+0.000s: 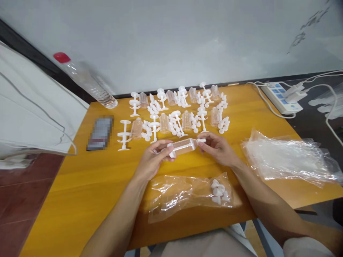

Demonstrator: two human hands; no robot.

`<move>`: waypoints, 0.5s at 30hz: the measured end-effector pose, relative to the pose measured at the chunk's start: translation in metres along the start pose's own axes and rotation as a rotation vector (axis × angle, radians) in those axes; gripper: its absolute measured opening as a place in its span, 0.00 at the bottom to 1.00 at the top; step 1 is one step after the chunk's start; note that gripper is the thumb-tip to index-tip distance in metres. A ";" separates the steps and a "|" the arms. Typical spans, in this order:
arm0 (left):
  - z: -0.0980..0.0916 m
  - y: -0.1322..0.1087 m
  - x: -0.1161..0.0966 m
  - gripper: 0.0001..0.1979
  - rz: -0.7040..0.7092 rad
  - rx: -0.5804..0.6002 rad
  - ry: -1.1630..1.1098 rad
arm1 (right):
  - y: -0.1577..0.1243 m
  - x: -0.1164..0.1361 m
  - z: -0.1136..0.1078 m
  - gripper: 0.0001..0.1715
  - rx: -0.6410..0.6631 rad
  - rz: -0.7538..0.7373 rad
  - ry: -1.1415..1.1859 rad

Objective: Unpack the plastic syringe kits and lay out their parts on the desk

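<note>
Between my two hands lies a clear plastic icing syringe [183, 146] with a white plunger end and a white tip. My left hand [154, 157] grips its plunger end. My right hand [215, 148] pinches the white nozzle [200, 141] at the other end. Just below them on the table is a clear plastic bag [182, 194], with several small white nozzles [219, 191] inside its right end. Beyond my hands stand two rows of parts: white plungers [124, 135], clear ribbed barrels [136, 128] and clusters of small white nozzles [147, 131].
A stack of clear bags [286, 159] lies at the right of the wooden table [88, 185]. A phone [99, 134] lies left. A red-capped bottle [88, 82] stands at the back left, and a power strip [281, 98] with cables sits back right, by the whiteboard [171, 43].
</note>
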State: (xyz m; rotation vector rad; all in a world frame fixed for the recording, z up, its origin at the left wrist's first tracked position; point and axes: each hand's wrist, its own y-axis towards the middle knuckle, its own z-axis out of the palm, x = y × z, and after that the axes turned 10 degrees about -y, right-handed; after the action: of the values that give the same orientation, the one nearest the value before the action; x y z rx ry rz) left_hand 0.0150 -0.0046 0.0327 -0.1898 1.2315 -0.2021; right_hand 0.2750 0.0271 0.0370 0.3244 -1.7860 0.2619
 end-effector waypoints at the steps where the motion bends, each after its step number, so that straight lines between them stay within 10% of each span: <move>1: 0.000 0.000 -0.001 0.22 0.015 0.000 -0.001 | 0.000 0.001 0.000 0.31 -0.013 0.004 0.028; 8: -0.001 -0.007 -0.007 0.23 0.139 0.068 0.133 | -0.006 0.011 -0.008 0.29 0.034 0.103 -0.095; 15: 0.009 -0.003 -0.016 0.26 -0.257 -0.045 -0.148 | -0.023 0.034 -0.017 0.14 0.022 -0.194 -0.214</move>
State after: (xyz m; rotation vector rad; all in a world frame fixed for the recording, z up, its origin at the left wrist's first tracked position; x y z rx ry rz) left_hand 0.0180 -0.0031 0.0505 -0.3956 1.0627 -0.3764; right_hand 0.2914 0.0085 0.0737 0.5548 -1.9463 0.1116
